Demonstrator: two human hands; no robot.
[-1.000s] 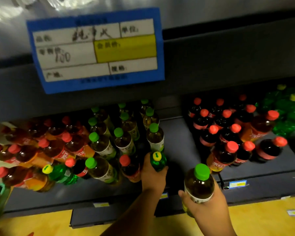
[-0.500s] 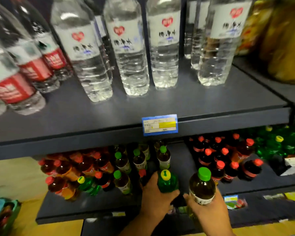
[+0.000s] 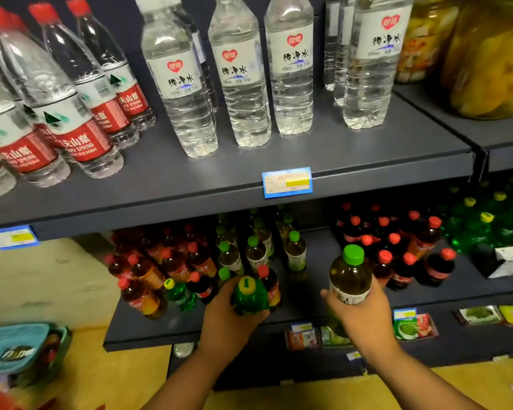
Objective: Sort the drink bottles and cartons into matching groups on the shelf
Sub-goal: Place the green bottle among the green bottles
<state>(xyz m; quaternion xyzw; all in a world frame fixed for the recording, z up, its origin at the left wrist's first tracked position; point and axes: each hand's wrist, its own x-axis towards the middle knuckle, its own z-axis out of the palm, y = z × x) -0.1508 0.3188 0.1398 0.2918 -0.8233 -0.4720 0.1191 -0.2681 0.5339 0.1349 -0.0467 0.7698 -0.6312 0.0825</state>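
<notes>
Head view: left hand [image 3: 225, 318] clamped round green soda [image 3: 249, 297], right hand [image 3: 365, 315] wrapped on tea bottle [image 3: 350, 276]. I judge it belongs with tea row [image 3: 295, 253] just ahead-left of right hand; set it upright, clear of colas [image 3: 382, 269].

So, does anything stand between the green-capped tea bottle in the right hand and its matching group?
Nothing visible: only bare shelf lies between the tea bottle in the right hand and the green-capped group left of it.
</notes>
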